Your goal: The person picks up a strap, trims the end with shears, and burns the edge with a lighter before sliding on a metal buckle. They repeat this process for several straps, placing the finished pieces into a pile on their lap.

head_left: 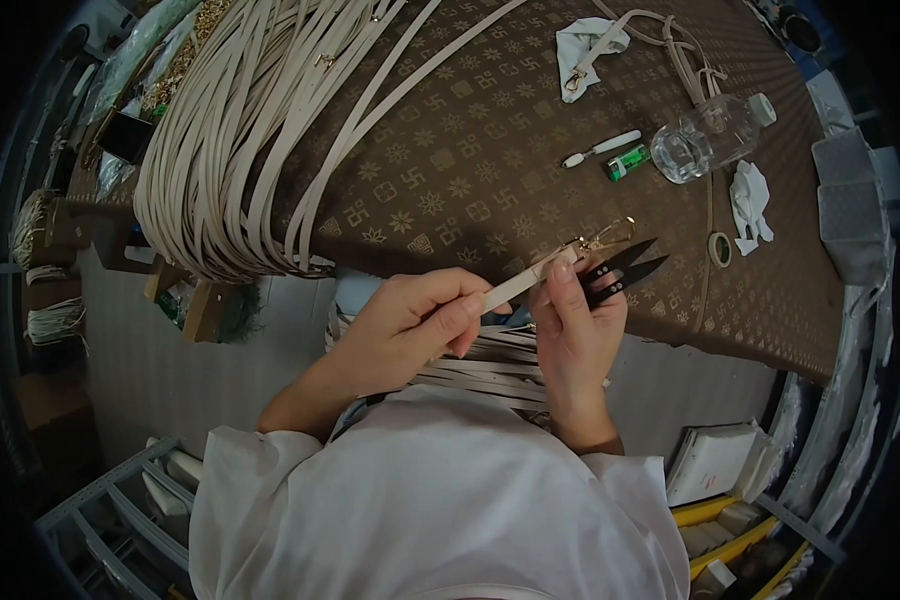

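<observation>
A beige strap runs between my hands above the table's near edge. My left hand is closed around it, thumb on top. My right hand pinches the strap near its end, where a gold-coloured metal clasp sticks out. Black thread snips also rest in my right hand, their two blades apart and pointing right, away from the strap. More beige straps lie across my lap, partly hidden behind my hands.
A thick bundle of beige straps hangs over the brown patterned tablecloth at left. On the right are a clear bottle, a green lighter, a white pen-like tool, a tape roll and a crumpled white cloth.
</observation>
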